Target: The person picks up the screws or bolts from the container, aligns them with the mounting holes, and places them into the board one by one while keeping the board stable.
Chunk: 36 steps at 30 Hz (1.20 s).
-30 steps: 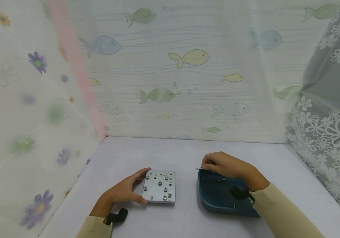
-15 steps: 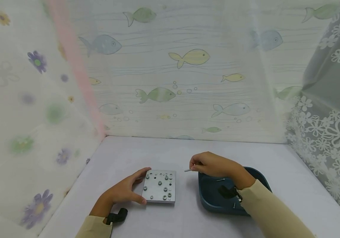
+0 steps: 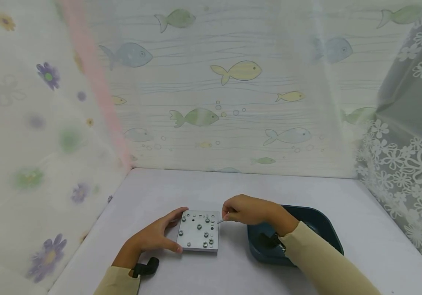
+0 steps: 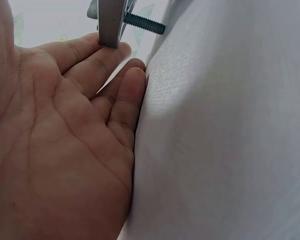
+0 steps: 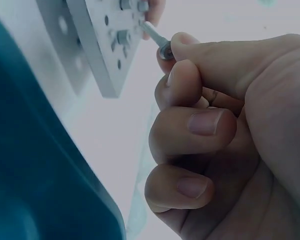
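Note:
A square metal plate with holes and several socket-head bolts stands at centre in the head view. My left hand grips its left side, thumb at the near corner and fingers at the far one. From beside the fingers, the left wrist view shows a threaded bolt shank sticking out of the plate's underside, near the tabletop. My right hand pinches a loose bolt by its head between thumb and index finger. Its shank points at the plate's right edge; whether it touches the plate I cannot tell.
A dark blue tray sits right of the plate, partly under my right forearm. Its wall also shows close by in the right wrist view. White cloth covers the table, and patterned curtains close off the back and sides.
My right hand has moved left with the bolt, from over the tray to the plate's right edge. The left hand and the plate have stayed in place.

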Available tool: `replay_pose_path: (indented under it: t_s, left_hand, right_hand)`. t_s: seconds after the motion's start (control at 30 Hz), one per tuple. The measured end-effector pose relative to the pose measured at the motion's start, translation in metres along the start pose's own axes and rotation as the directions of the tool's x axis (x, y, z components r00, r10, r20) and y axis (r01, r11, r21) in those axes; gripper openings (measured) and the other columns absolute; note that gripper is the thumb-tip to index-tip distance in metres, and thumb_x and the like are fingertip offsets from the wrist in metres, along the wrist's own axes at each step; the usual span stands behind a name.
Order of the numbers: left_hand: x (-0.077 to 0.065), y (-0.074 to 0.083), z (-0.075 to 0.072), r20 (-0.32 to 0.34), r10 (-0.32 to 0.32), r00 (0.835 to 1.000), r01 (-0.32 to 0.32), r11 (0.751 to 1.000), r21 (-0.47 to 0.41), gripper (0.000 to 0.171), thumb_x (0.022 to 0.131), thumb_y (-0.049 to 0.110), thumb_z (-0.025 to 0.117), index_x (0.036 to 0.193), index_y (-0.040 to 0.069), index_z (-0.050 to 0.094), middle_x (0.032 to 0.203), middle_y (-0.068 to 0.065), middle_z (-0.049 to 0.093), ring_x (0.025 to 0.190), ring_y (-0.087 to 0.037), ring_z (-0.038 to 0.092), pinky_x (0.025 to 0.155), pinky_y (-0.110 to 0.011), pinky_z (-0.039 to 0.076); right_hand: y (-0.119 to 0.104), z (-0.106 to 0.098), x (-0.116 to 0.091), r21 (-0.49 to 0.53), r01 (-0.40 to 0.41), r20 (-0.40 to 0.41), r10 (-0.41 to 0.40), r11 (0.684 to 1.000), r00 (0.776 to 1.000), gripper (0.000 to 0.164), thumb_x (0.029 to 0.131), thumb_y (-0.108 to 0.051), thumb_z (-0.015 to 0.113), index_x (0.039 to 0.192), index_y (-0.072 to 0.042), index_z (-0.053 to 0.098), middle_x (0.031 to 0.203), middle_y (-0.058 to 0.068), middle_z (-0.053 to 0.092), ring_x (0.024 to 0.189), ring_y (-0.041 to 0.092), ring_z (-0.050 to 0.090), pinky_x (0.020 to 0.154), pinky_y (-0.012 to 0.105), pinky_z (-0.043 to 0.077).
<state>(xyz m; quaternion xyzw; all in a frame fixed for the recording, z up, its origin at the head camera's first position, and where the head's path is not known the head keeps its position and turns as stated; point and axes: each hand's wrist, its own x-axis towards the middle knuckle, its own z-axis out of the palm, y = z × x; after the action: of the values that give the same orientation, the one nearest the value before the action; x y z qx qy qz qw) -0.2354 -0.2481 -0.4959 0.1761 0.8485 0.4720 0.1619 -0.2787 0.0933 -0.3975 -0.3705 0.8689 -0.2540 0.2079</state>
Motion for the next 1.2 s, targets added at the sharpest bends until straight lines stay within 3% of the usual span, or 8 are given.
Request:
replay_pose_path:
  t_s: [0.13, 0.47, 0.97, 1.2]
  left_hand:
    - [0.001, 0.000, 0.001, -0.006, 0.004, 1.000, -0.004, 1.000, 0.013, 0.121, 0.063, 0.041, 0.098, 0.163, 0.031, 0.031, 0.166, 0.004, 0.036, 0.153, -0.032, 0.037, 0.127, -0.063, 0.020]
    - [0.001, 0.003, 0.001, -0.001, -0.009, 1.000, 0.009, 1.000, -0.001, 0.122, 0.061, 0.040, 0.099, 0.163, 0.033, 0.031, 0.166, 0.008, 0.035, 0.153, -0.030, 0.036, 0.128, -0.060, 0.019]
    - [-0.001, 0.005, -0.001, 0.006, -0.005, 1.000, 0.005, 1.000, -0.006, 0.121, 0.062, 0.037, 0.098, 0.163, 0.033, 0.031, 0.165, 0.008, 0.036, 0.153, -0.029, 0.036, 0.128, -0.061, 0.019]
    - [-0.001, 0.002, 0.000, 0.001, -0.006, 1.000, 0.006, 1.000, -0.002, 0.122, 0.062, 0.037, 0.099, 0.163, 0.034, 0.031, 0.166, 0.008, 0.036, 0.153, -0.029, 0.037, 0.128, -0.062, 0.018]
  right_hand:
    - [-0.003, 0.005, 0.006, -0.014, -0.019, 0.023, 0.020, 1.000, 1.000, 0.014, 0.103, -0.026, 0.065, 0.101, -0.014, 0.072, 0.077, -0.008, 0.057, 0.072, 0.009, 0.054, 0.063, 0.023, 0.045]
    - [-0.010, 0.011, 0.014, -0.077, -0.063, 0.042, 0.066, 0.995, 0.997, 0.013, 0.103, -0.026, 0.065, 0.102, -0.015, 0.072, 0.089, 0.002, 0.068, 0.076, 0.009, 0.056, 0.066, 0.025, 0.049]
    - [-0.013, 0.018, 0.028, -0.117, -0.073, 0.056, 0.080, 0.990, 0.995, 0.009, 0.102, -0.027, 0.067, 0.096, -0.022, 0.071, 0.095, 0.000, 0.071, 0.077, 0.007, 0.056, 0.067, 0.023, 0.048]
    - [-0.017, 0.021, 0.033, -0.112, -0.081, 0.057, 0.088, 0.990, 0.995, 0.010, 0.100, -0.028, 0.069, 0.095, -0.020, 0.072, 0.094, 0.001, 0.073, 0.075, 0.007, 0.056, 0.067, 0.023, 0.049]
